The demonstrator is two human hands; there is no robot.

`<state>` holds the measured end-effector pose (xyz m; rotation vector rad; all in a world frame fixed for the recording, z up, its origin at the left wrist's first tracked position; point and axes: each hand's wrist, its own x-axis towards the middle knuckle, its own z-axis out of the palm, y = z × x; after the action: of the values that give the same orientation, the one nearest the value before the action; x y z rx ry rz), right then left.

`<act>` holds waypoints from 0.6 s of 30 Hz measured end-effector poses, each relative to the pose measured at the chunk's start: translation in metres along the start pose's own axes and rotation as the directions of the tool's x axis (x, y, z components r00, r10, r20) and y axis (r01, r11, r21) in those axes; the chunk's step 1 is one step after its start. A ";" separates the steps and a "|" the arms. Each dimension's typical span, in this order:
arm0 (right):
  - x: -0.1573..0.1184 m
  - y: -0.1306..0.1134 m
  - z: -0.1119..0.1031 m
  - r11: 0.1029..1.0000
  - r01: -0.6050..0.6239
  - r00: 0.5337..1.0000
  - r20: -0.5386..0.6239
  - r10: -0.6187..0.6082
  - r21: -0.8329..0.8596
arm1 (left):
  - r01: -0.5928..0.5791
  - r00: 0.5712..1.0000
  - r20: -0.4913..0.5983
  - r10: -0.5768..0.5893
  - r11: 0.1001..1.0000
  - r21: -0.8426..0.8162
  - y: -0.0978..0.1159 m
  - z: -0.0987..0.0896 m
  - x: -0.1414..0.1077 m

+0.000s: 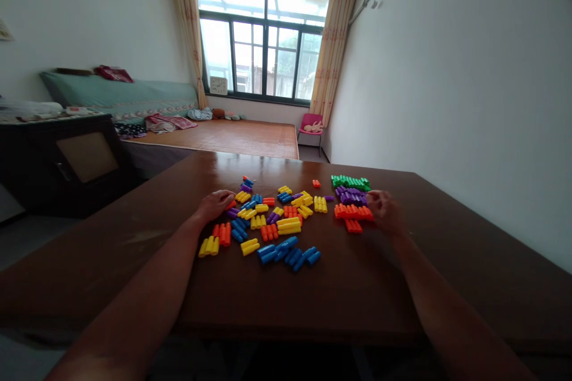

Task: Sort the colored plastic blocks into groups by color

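Observation:
Colored plastic pieces lie on the brown table. My left hand (217, 203) is at the left edge of the mixed pile, its fingers bent round an orange piece (231, 205). My right hand (385, 209) is at the right ends of the sorted rows, its fingertips by the purple row (351, 196); whether they hold anything is too blurred to tell. Beyond that row lies a green row (350, 182), and nearer me an orange row (353, 212). Blue pieces (286, 250) lie at the near side of the pile, with yellow pieces (289, 225) in its middle.
The dark table (339, 297) reaches toward a bed (250, 136) below the window. A dark cabinet (31, 155) stands at the left, and a pink chair (311, 121) is by the right curtain. White wall runs along the right.

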<state>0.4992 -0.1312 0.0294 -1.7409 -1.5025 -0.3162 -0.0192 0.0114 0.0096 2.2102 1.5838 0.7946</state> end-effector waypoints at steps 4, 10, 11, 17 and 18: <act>-0.023 -0.087 0.035 0.930 0.258 0.892 0.305 -0.333 0.261 | 0.005 1.000 -0.011 -0.005 0.999 0.039 0.007 -0.002 -0.003; -0.034 -0.155 0.073 0.774 0.505 0.617 0.466 -0.634 0.383 | -0.019 0.999 -0.025 0.020 0.999 0.050 0.005 0.003 -0.004; -0.031 -0.158 0.077 0.772 0.507 0.607 0.477 -0.635 0.383 | -0.043 0.998 -0.042 0.046 0.997 0.057 0.005 0.003 -0.004; -0.007 -0.167 0.097 0.861 0.293 0.766 0.437 -0.471 0.415 | -0.236 0.931 -0.270 0.245 0.969 0.068 0.031 0.005 -0.005; -0.005 -0.171 0.101 0.859 0.270 0.772 0.435 -0.463 0.435 | -0.282 0.924 -0.258 0.283 0.959 0.040 0.039 0.006 -0.007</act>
<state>0.3110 -0.0684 0.0292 -1.2765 -2.1624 0.2602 0.0125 -0.0076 0.0238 2.4534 1.3854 1.2122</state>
